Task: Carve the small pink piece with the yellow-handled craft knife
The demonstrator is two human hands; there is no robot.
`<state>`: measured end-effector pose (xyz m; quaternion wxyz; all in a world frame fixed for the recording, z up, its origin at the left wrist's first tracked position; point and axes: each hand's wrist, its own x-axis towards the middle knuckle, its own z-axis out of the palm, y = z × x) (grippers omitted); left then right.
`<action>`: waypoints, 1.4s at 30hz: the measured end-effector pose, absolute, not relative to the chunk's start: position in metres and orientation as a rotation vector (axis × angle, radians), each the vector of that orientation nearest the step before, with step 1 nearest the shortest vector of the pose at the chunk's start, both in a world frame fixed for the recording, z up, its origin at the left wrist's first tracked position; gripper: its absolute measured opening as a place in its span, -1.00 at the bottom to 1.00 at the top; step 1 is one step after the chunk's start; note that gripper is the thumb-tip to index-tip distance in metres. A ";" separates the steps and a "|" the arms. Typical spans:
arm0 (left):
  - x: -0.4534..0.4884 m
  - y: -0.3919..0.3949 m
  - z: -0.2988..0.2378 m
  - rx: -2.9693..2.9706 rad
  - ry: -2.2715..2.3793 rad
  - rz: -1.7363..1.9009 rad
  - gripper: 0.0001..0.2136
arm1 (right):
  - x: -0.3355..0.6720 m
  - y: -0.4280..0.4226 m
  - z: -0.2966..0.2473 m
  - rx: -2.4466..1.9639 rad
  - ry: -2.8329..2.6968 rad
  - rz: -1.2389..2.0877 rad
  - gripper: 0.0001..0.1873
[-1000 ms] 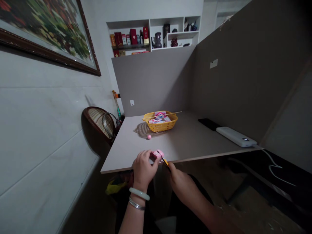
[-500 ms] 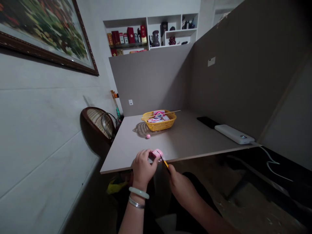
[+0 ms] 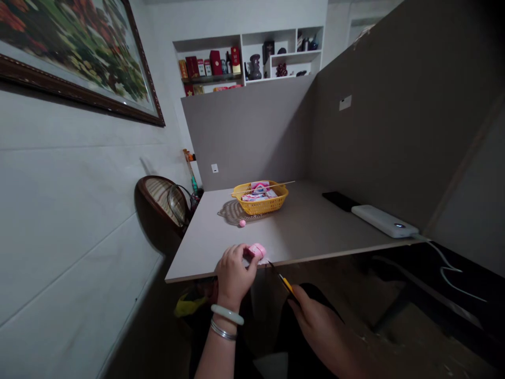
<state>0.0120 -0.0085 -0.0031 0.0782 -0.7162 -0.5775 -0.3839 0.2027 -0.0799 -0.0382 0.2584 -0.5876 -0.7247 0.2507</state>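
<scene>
At the table's near edge, pink lump (image 3: 258,252): resting on the table (image 3: 311,231), a thin dark line across its top.
Left hand (image 3: 234,271): mine, thumb and fingers clamped on the lump's left side.
Right hand (image 3: 315,316): mine, fingers closed round the handle of a yellow-and-black knife (image 3: 286,285).
Knife tip: just beside the lump, apart from it, pointing toward it.
Good handling, in my judgement: lump braced firmly against the tabletop, short light strokes along the line, my left thumb out of the blade's path.
Pink ball (image 3: 242,223): alone on the table, beyond the lump, near the basket's shadow.
Yellow basket (image 3: 260,207): farther back, holding printed packets (image 3: 260,188), a thin stick (image 3: 288,183) across its rim.
Packet print: pink, white and blue; lettering too small for me to read.
White device (image 3: 382,221): at right, lit display, digits unreadable, white cable (image 3: 445,263) attached.
Shelf boxes (image 3: 215,62): mostly red, behind the partition (image 3: 252,131); pale markings, no brand I can make out.
</scene>
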 end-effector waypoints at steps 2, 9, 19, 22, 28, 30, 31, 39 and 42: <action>0.012 -0.009 -0.004 -2.150 -1.718 -1.154 -0.81 | 0.202 -0.080 -0.034 -1.588 -1.951 0.629 -0.74; 0.010 -0.009 -0.005 -2.195 -1.681 -1.169 -0.79 | 0.187 -0.059 -0.010 -1.528 -2.011 0.551 -0.72; 0.012 -0.011 -0.002 -2.199 -1.689 -1.160 -0.77 | 0.179 -0.061 0.001 -1.609 -2.107 0.521 -0.73; 0.012 -0.011 -0.002 -2.188 -1.690 -1.164 -0.77 | 0.176 -0.060 0.008 -1.630 -2.168 0.454 -0.65; 0.011 -0.011 -0.003 -2.202 -1.688 -1.185 -0.80 | 0.178 -0.058 0.008 -1.618 -2.202 0.465 -0.63; 0.011 -0.010 -0.003 -2.210 -1.685 -1.195 -0.82 | 0.177 -0.054 0.010 -1.670 -2.203 0.473 -0.70; 0.011 -0.010 -0.003 -2.204 -1.687 -1.199 -0.83 | 0.176 -0.052 0.011 -1.703 -2.214 0.461 -0.74; 0.011 -0.012 0.000 -2.197 -1.704 -1.221 -0.81 | 0.177 -0.051 0.016 -1.710 -2.261 0.422 -0.76; 0.011 -0.013 0.001 -2.209 -1.701 -1.234 -0.82 | 0.177 -0.050 0.016 -1.712 -2.242 0.421 -0.76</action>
